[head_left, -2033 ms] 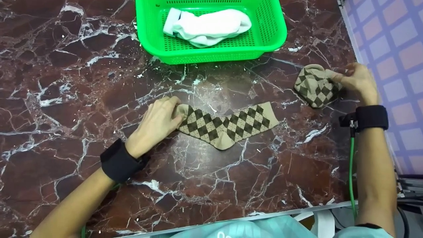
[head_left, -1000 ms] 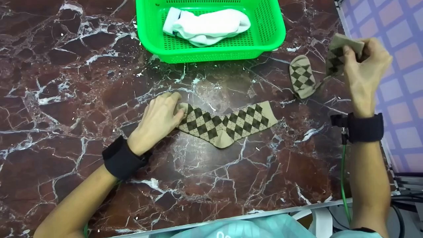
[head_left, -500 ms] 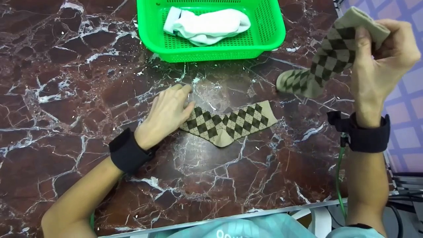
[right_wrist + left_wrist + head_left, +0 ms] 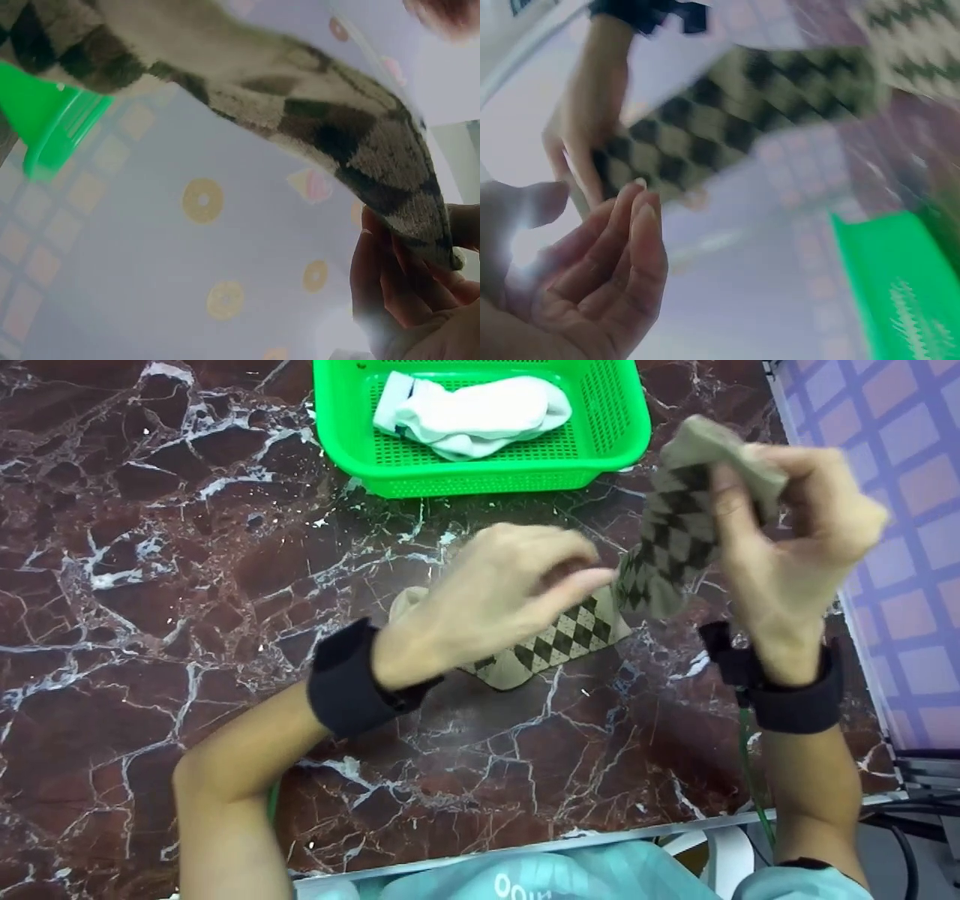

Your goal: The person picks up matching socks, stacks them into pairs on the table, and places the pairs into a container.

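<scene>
My right hand [image 4: 806, 521] pinches the cuff of a beige and brown argyle sock [image 4: 679, 517], which hangs down with its foot end low over the marbled table. In the right wrist view the fingers [image 4: 405, 289] hold the edge of that sock [image 4: 360, 139]. A matching argyle sock [image 4: 566, 637] lies flat below, partly covered by my left hand [image 4: 502, 592]. That hand is raised over it, blurred by motion; in the left wrist view its fingers [image 4: 641, 240] are loosely bent and hold nothing, with the hanging sock [image 4: 705, 120] beyond them.
A green plastic basket [image 4: 487, 481] stands at the back of the table and holds a white sock [image 4: 480, 412]. To the right is a light purple checked surface [image 4: 885, 510] along the table's edge. Black bands sit on both wrists, with green cables.
My right hand took the crumpled sock by its cuff, lifted it so it unfolded, then brought it leftward. The left hand left the flat sock's toe and moved right, toward the hanging sock.
</scene>
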{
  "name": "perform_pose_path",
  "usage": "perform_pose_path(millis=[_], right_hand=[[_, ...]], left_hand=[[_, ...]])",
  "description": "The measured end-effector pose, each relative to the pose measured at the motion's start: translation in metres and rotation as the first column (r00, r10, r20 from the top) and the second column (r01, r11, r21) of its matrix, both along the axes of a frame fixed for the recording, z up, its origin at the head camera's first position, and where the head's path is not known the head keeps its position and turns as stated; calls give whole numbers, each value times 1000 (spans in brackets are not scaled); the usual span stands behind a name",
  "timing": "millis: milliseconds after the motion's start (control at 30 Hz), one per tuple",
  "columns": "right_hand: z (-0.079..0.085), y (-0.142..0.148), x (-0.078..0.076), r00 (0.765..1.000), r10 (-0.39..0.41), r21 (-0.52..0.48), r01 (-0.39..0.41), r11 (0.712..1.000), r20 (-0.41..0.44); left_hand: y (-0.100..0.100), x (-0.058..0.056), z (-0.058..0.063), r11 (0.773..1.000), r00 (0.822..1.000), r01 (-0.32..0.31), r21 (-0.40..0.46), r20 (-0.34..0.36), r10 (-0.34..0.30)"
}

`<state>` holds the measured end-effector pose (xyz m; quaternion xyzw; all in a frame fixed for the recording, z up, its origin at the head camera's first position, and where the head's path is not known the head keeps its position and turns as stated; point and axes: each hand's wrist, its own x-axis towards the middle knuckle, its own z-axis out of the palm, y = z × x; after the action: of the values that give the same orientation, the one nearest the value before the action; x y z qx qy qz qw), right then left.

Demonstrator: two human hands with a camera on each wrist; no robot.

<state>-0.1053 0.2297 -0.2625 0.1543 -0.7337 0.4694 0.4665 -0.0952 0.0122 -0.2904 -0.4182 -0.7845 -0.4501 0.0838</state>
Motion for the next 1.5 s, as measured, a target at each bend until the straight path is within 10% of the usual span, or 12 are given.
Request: perform_pose_path(millis=[200,400,700,900,1100,1333,1500], right_hand=[[-16,-33,10,988,115,128,-102,987,-103],[-24,-54,18,977,207,329,-179,927,-53],[-1,-63,29,880,433,369,-475,799,194],[-14,-29,10,826,419,343,-544,766,376],[-47,18,-21,692,271,266,-563,782,670],[-99,55,-54,428,54,263,-643,719,902],[-116,59,-61,361,3,263,-685,680,932]], left_hand=[[11,-10,12,996,992,-81,26,96,78],[3,-13,16,989,944,-148,8,299,139],[-4,-19,11,958,921,-271,-99,264,288],[-7,-23,11,917,922,-338,-210,123,368],[-8,-22,11,909,932,-343,-238,32,361],[-7,-22,12,913,940,-333,-237,-15,340],[-9,-24,11,917,944,-327,-228,-25,330]])
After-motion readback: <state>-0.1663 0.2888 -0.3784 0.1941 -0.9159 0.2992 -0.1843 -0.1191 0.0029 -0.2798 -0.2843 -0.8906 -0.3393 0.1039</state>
